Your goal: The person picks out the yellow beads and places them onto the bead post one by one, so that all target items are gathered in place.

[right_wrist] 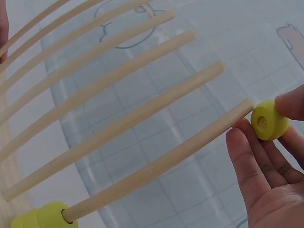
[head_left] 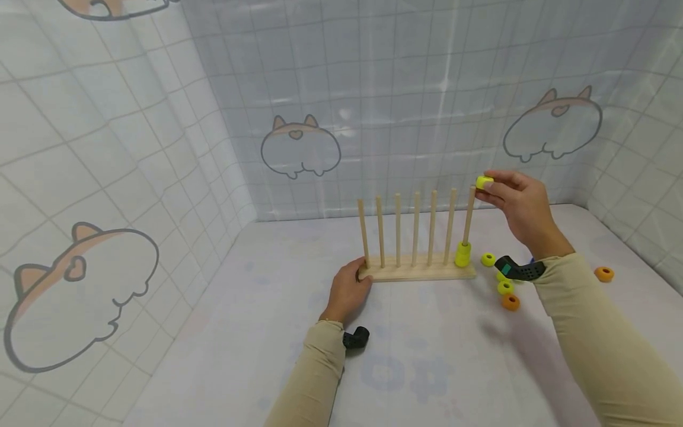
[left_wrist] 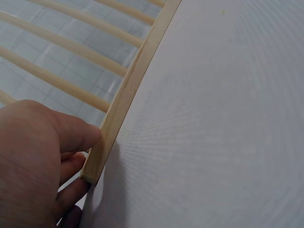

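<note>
Seemingly, threading is the step in hand: the right hand (head_left: 525, 206) pinches a yellow bead (right_wrist: 273, 121) just beside the tip of the rightmost peg (head_left: 469, 215); it probably needs centring there. The left hand (head_left: 349, 290) grips the wooden peg rack (head_left: 405, 274).

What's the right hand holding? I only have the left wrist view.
Observer: The right hand is pinching a yellow bead.
Operator: Threaded on a peg?
Observer: No, it's beside the tip of the end peg, the one farthest from the left hand. Can't tell if they touch.
Operator: Anything on that peg?
Observer: Yes, stacked yellow beads at its foot.
</note>
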Demonstrator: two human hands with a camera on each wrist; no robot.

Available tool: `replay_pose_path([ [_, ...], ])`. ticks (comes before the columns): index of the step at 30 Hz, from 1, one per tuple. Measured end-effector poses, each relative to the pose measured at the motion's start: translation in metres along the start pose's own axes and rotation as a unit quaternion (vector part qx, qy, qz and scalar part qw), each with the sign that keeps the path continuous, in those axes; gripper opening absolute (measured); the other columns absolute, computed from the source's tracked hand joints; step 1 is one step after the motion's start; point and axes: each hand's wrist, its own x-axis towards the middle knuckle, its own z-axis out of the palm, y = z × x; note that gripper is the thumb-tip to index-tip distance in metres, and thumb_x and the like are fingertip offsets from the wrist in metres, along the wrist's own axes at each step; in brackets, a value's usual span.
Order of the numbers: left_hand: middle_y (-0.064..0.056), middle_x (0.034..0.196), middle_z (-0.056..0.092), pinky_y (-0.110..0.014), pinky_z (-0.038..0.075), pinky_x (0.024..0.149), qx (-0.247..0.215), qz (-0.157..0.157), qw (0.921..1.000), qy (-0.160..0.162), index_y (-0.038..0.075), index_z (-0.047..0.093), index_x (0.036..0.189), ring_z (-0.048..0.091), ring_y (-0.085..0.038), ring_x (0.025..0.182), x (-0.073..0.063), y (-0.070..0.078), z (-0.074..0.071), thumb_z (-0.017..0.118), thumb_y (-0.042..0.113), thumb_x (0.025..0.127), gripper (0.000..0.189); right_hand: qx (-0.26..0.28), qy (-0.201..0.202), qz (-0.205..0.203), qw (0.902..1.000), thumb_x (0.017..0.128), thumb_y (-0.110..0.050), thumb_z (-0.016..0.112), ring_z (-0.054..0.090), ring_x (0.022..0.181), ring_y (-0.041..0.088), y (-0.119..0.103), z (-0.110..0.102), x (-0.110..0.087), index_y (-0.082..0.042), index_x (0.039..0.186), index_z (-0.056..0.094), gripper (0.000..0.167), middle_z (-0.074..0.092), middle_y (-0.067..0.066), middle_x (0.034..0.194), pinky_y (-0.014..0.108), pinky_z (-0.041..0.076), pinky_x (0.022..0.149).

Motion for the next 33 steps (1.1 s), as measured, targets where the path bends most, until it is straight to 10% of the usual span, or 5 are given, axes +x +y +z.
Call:
replay_pose_path([
  [33,-0.013,0.139,0.059,-0.040,0.043,0.108,-0.001,-0.007,1.0000,0.002,0.004,0.054,0.143,0.053,-0.028,0.129,0.0000,0.0010,0.0008,0.064,0.015,0.095,0.050,-0.050,-0.017,-0.003,0.9986,0.091,-0.011,0.074,0.068,0.101,0.016,-0.0003,0.0064,0.0044,0.007,0.123,0.061,0.039,0.065,0.009,0.111,0.020,0.054,0.087],
])
